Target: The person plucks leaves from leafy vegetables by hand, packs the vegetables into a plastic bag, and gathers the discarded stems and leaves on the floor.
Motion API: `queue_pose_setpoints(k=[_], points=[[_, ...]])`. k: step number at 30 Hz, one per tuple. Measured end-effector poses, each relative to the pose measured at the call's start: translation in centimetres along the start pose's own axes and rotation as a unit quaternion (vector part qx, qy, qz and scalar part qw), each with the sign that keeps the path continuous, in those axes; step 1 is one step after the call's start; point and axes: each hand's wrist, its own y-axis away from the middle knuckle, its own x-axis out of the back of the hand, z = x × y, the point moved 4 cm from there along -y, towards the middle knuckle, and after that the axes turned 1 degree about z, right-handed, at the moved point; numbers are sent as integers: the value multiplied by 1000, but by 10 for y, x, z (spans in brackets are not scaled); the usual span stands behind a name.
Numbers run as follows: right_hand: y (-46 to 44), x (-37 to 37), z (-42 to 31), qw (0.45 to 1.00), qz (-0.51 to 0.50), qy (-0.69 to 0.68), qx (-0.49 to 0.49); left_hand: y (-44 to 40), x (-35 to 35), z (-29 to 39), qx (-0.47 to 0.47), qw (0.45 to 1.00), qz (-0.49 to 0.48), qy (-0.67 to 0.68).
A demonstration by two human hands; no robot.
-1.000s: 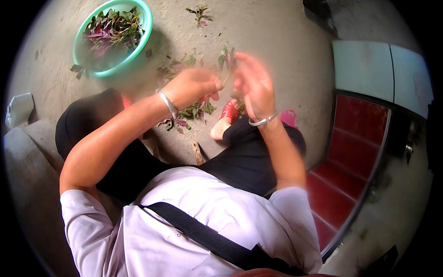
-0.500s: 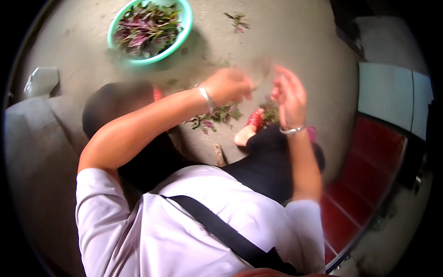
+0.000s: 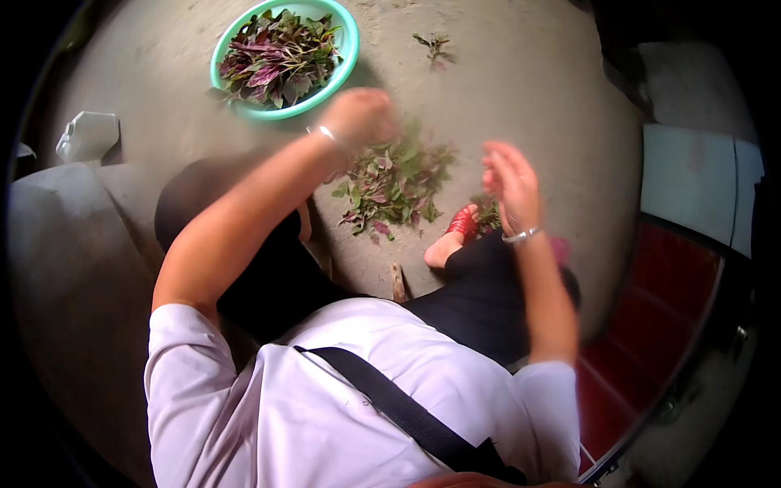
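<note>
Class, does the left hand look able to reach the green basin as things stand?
Probably yes: the left hand appears close to the green basin, and nothing visible blocks the way.

We wear a pale lilac-white short-sleeved cloth shirt (image 3: 325,427), a wide black webbing strap (image 3: 399,407), black fabric trousers (image 3: 272,281), slim silver-coloured bangles (image 3: 521,235) and a red strappy sandal (image 3: 464,222).

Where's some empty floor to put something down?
Bare floor lies between the small sprig and the pale panels, and between the white object and the green basin. It's crowded around the leaf pile, near the left hand, and inside the basin.
</note>
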Motion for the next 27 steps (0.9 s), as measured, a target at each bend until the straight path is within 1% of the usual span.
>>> queue_pose_setpoints(k=[1, 2, 3, 4, 5, 6, 7, 8, 11, 12, 14, 16, 17, 19, 20, 22, 23, 25, 26, 27], points=[[-6, 3, 6, 999, 0, 27, -22, 3, -13, -16, 18, 992, -76, -96], [-20, 8, 21, 997, -39, 64, -35, 15, -28, -19, -34, 969, -121, -212], [-30, 11, 31, 992, -50, 93, -69, 31, -44, -21, -86, 928, -169, -322], [-39, 11, 40, 985, -60, 122, -103, 45, -55, -23, -144, 863, -185, -446], [-49, 12, 49, 976, -71, 150, -137, 57, -62, -23, -204, 780, -194, -558], [-60, 19, 59, 974, -64, 169, -139, 67, -69, -23, -239, 693, -209, -647], [-71, 26, 72, 970, -59, 188, -141, 76, -73, -21, -271, 595, -217, -725], [-79, 31, 80, 966, -55, 206, -143, 85, -73, -22, -273, 529, -225, -771], [-102, 38, 83, 949, -62, 280, -128, 98, -66, -23, -275, 477, -244, -798], [-120, 40, 90, 933, -65, 332, -122, 98, -65, -19, -239, 481, -259, -803], [-175, 42, 110, 909, -65, 410, -40, 96, -62, -9, -264, 478, -228, -806], [-226, 40, 132, 904, -42, 426, 11, 96, -61, -1, -270, 468, -200, -817], [-251, 38, 139, 913, -18, 408, 20, 95, -59, 2, -298, 487, -184, -800], [-297, 30, 154, 932, 22, 358, -45, 88, -54, 11, -279, 529, -181, -781], [-318, 25, 161, 939, 42, 333, -76, 83, -51, 14, -253, 545, -179, -779], [-353, 13, 181, 944, 81, 308, -86, 70, -42, 19, -200, 574, -176, -775], [-369, 10, 192, 946, 102, 294, -90, 64, -37, 19, -181, 572, -171, -781], [-395, 2, 211, 933, 130, 325, -82, 54, -26, 19, -141, 567, -164, -794], [-405, -3, 216, 925, 147, 341, -81, 49, -23, 19, -120, 573, -159, -795], [-412, -5, 220, 916, 164, 357, -80, 44, -21, 19, -113, 574, -162, -795]])
